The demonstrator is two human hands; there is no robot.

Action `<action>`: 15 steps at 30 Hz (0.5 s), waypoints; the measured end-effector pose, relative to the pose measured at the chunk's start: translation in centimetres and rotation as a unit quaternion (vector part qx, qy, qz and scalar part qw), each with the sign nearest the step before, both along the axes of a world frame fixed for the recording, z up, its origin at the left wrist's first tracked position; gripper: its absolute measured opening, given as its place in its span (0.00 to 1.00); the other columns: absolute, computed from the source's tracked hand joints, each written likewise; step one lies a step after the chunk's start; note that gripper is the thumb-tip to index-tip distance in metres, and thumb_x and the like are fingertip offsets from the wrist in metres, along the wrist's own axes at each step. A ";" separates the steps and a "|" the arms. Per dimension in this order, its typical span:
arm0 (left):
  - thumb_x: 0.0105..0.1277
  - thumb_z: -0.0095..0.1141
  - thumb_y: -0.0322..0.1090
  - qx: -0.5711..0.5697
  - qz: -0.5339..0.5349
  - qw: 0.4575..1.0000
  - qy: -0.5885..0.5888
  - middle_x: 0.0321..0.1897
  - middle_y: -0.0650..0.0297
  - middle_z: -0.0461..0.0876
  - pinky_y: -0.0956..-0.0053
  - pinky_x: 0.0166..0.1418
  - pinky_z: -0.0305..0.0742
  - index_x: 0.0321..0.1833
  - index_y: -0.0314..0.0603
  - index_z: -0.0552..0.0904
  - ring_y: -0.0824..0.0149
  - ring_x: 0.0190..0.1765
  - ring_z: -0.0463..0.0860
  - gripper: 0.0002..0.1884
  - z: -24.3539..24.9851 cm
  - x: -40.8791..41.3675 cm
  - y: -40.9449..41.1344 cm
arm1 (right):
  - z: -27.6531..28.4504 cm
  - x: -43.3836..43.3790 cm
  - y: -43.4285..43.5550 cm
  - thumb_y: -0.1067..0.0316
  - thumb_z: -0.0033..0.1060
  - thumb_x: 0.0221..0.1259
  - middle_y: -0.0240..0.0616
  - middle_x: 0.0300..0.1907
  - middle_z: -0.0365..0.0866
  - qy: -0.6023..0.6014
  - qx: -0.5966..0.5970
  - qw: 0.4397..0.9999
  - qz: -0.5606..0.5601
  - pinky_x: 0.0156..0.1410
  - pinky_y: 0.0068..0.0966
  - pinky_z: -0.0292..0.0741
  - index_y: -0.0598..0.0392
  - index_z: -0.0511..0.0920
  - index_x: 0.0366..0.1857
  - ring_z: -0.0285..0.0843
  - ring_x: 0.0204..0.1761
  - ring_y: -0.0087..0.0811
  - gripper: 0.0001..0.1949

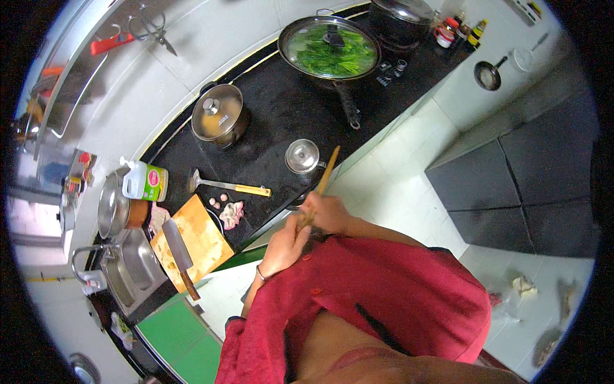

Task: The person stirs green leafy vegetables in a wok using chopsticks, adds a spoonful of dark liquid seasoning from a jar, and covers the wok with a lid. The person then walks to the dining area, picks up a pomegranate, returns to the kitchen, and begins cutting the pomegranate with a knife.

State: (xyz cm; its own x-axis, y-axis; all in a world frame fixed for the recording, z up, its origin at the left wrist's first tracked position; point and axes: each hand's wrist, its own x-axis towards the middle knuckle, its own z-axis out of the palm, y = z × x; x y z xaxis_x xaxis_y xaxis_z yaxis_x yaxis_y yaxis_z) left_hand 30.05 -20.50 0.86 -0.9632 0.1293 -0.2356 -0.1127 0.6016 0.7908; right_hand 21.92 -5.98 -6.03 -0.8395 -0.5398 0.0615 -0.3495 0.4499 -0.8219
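A slim bundle of long wooden sticks [329,169], seemingly chopsticks, slants up from my hands past the counter's front edge. My right hand [331,214] is closed around its middle. Around the lower end, close to my chest, curl the fingers of my left hand [282,246]; blur hides how they sit there. Just beyond my hands a lidded metal cup [302,156] stands near the counter edge. To its left lies a metal spatula or ladle [225,186] with a yellow handle. A cleaver [177,245] rests on a wooden cutting board [211,235], its handle overhanging the near side.
A lidded wok [316,48] of leafy greens has its handle pointing toward me. Farther left stand a glass-lidded pot [219,115], a white jug [148,180] and a steel sink [139,259]. Garlic cloves [218,200] and a crumpled cloth or bag [232,214] lie by the board.
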 end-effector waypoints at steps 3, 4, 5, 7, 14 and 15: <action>0.65 0.45 0.39 0.029 -0.029 0.999 -0.007 0.26 0.48 0.77 0.59 0.34 0.70 0.52 0.39 0.66 0.45 0.32 0.77 0.17 1.4 -1.2 -0.3 | -0.4 0.6 3.4 0.62 0.51 0.58 0.46 0.26 0.78 0.002 0.092 0.990 -0.109 0.33 0.39 0.73 0.54 0.69 0.32 0.78 0.30 0.49 0.08; 0.65 0.45 0.38 0.030 -0.030 0.999 -0.003 0.26 0.51 0.77 0.61 0.33 0.70 0.52 0.39 0.67 0.48 0.31 0.78 0.16 0.9 -1.3 -0.6 | -0.3 0.8 4.8 0.64 0.52 0.58 0.43 0.27 0.79 0.007 0.141 0.980 -0.138 0.34 0.35 0.74 0.55 0.70 0.31 0.79 0.31 0.46 0.07; 0.65 0.45 0.38 0.034 -0.038 0.999 -0.001 0.26 0.51 0.77 0.61 0.33 0.70 0.52 0.39 0.67 0.48 0.31 0.78 0.16 0.7 -1.6 -0.8 | -0.9 0.8 6.6 0.65 0.51 0.59 0.42 0.26 0.79 0.000 0.107 0.980 -0.169 0.34 0.32 0.75 0.55 0.70 0.32 0.80 0.31 0.42 0.06; 0.65 0.46 0.38 0.041 -0.054 0.998 0.007 0.26 0.50 0.77 0.61 0.33 0.70 0.51 0.39 0.67 0.47 0.31 0.78 0.15 0.4 -2.3 -1.1 | -1.8 0.6 9.8 0.68 0.50 0.60 0.40 0.26 0.80 -0.009 0.037 0.972 -0.230 0.35 0.28 0.76 0.56 0.71 0.33 0.81 0.31 0.35 0.04; 0.64 0.45 0.41 0.023 -0.044 0.997 0.051 0.29 0.46 0.77 0.56 0.36 0.70 0.48 0.40 0.68 0.44 0.35 0.77 0.15 -2.0 -4.3 -1.2 | 0.8 -2.8 14.5 0.68 0.53 0.59 0.39 0.28 0.82 -0.091 0.002 0.952 -0.293 0.33 0.22 0.75 0.57 0.76 0.35 0.81 0.30 0.27 0.06; 0.65 0.46 0.41 -0.010 -0.038 0.999 0.024 0.30 0.48 0.78 0.59 0.37 0.72 0.49 0.40 0.69 0.47 0.36 0.78 0.15 -2.4 -4.7 -1.2 | 1.5 -3.3 14.9 0.68 0.54 0.58 0.40 0.29 0.82 -0.165 0.028 0.946 -0.280 0.33 0.21 0.75 0.59 0.77 0.34 0.81 0.31 0.26 0.06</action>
State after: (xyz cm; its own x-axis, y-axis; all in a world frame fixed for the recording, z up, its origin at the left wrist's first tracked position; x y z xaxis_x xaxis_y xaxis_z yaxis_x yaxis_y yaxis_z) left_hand 25.34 -21.68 -1.57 -0.9609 0.1989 -0.1926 -0.0281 0.6220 0.7825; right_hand 18.61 8.93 -4.56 -0.9634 -0.0007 -0.2682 0.2263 0.5348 -0.8141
